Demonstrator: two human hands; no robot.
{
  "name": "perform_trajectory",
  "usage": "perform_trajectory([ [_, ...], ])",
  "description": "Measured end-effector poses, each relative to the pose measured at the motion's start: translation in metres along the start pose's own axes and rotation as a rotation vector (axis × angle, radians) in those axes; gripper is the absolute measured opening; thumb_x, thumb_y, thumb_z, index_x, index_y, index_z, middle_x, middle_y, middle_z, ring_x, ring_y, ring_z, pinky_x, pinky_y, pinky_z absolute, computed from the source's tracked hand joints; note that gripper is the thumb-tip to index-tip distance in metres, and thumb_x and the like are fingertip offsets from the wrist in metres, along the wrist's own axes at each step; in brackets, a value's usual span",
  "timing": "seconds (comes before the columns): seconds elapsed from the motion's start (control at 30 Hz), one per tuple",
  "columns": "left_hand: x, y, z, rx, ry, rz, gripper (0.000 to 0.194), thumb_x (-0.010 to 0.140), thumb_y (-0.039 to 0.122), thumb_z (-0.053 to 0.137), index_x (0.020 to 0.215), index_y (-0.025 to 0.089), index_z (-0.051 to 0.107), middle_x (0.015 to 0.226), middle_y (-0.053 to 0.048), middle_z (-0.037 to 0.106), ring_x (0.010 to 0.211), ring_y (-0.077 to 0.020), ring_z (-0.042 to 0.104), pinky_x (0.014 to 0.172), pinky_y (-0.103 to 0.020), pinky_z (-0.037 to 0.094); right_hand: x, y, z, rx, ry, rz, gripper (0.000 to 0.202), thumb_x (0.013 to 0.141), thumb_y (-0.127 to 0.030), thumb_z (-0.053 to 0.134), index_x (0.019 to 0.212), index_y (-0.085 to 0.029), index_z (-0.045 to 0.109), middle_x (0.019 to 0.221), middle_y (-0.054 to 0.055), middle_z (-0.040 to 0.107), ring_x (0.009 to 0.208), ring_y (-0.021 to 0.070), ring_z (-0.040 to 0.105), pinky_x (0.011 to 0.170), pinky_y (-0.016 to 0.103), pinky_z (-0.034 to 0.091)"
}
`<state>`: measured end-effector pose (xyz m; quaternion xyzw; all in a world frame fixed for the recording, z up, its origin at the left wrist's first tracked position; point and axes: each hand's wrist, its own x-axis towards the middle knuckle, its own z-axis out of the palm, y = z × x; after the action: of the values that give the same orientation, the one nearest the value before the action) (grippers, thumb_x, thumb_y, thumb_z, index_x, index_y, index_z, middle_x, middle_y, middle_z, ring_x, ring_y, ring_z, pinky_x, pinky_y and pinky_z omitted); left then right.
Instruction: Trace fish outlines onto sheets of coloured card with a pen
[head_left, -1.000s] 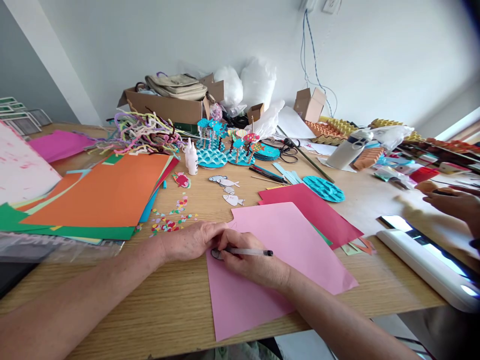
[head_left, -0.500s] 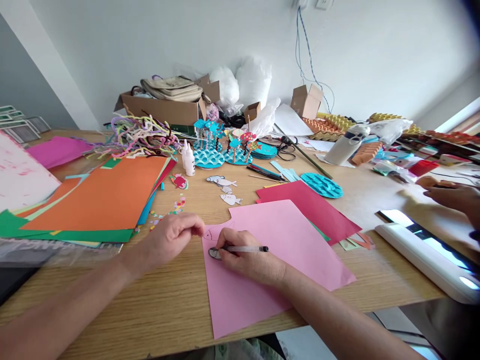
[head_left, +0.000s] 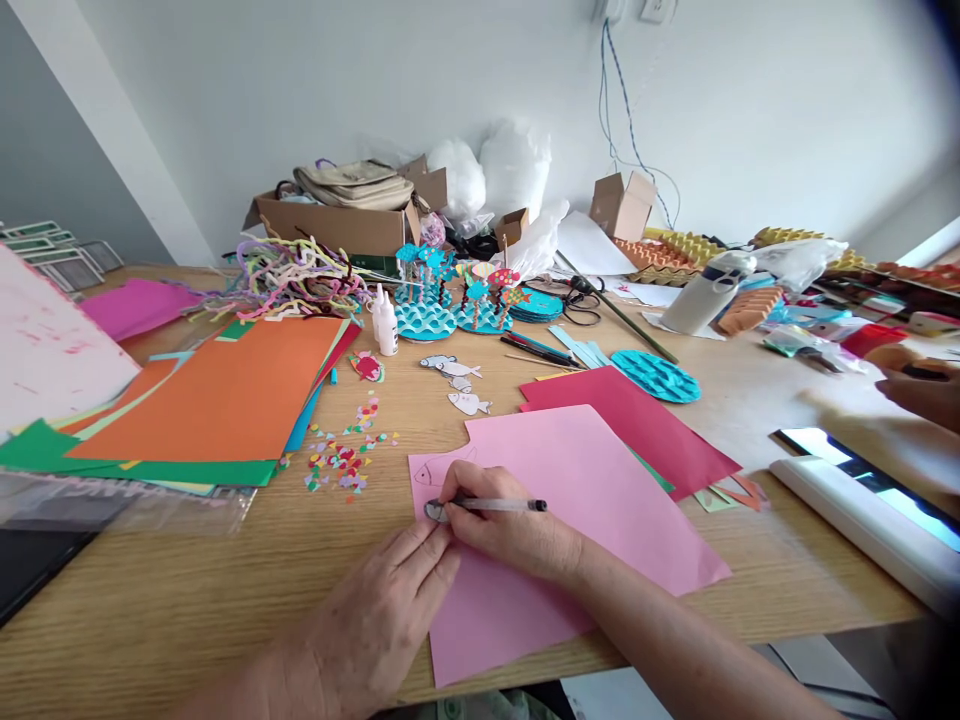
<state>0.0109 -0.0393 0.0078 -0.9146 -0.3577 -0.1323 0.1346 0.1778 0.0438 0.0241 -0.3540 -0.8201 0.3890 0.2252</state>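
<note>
Here, item one: right hand (head_left: 517, 535) — fingers closed around a pen (head_left: 499, 505), whose long axis runs nearly level across the view, cap end to the right, tip to the left. The tip meets a small grey fish cut-out (head_left: 436, 511) lying on the near-left part of a pink paper sheet (head_left: 570, 500).

Item two: left hand (head_left: 382, 615) — fingers extended, nothing gripped, fingertips pressing at the fish cut-out from the near side, touching or just beside the right hand's fingers. Both hands converge on the cut-out; the left lies nearer to the viewer.

Item three: a fish outline (head_left: 424, 473), drawn on the sheet's left edge, just beyond the cut-out.

Item four: surroundings — wooden table (head_left: 187, 590); red sheet (head_left: 637, 420) partly under the pink one; orange sheet (head_left: 217, 400) on a coloured stack to the left; paper confetti (head_left: 341, 465) between stack and pink sheet; white glue bottles (head_left: 386, 322) further back; another person's hand (head_left: 926, 385) at the right edge.

Legible writing or brands: none can be read.
</note>
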Motion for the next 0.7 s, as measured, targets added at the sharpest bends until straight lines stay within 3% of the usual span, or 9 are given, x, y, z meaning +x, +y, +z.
perform_trajectory([
  [0.23, -0.002, 0.000, 0.013, -0.067, 0.003, -0.063, 0.046, 0.082, 0.009, 0.031, 0.123, 0.008, 0.050, 0.120, -0.010, 0.057, 0.113, -0.0222, 0.048, 0.097, -0.033, 0.036, 0.000, -0.001, -0.002, -0.008, -0.018, 0.008, 0.015, 0.068, -0.004, 0.049, 0.072, -0.018, 0.049, 0.058, -0.007, 0.050, 0.050, 0.0070, 0.042, 0.049, 0.016, 0.033],
  [0.57, 0.003, 0.001, 0.013, -0.021, 0.110, -0.060, 0.045, 0.072, 0.006, 0.034, 0.113, 0.009, 0.054, 0.111, -0.009, 0.063, 0.105, -0.0226, 0.054, 0.093, -0.034, 0.039, 0.001, -0.001, -0.001, -0.051, 0.001, 0.012, 0.015, 0.067, -0.005, 0.049, 0.074, -0.018, 0.052, 0.062, -0.004, 0.056, 0.055, 0.0082, 0.047, 0.054, 0.017, 0.036],
  [0.7, 0.003, -0.001, 0.014, -0.014, 0.095, -0.047, 0.046, 0.072, 0.007, 0.035, 0.114, 0.008, 0.053, 0.114, -0.010, 0.062, 0.107, -0.0231, 0.054, 0.094, -0.035, 0.038, 0.000, -0.001, -0.003, -0.038, -0.006, 0.035, 0.014, 0.067, -0.006, 0.050, 0.074, -0.018, 0.052, 0.061, -0.005, 0.055, 0.053, 0.0081, 0.046, 0.051, 0.017, 0.035],
])
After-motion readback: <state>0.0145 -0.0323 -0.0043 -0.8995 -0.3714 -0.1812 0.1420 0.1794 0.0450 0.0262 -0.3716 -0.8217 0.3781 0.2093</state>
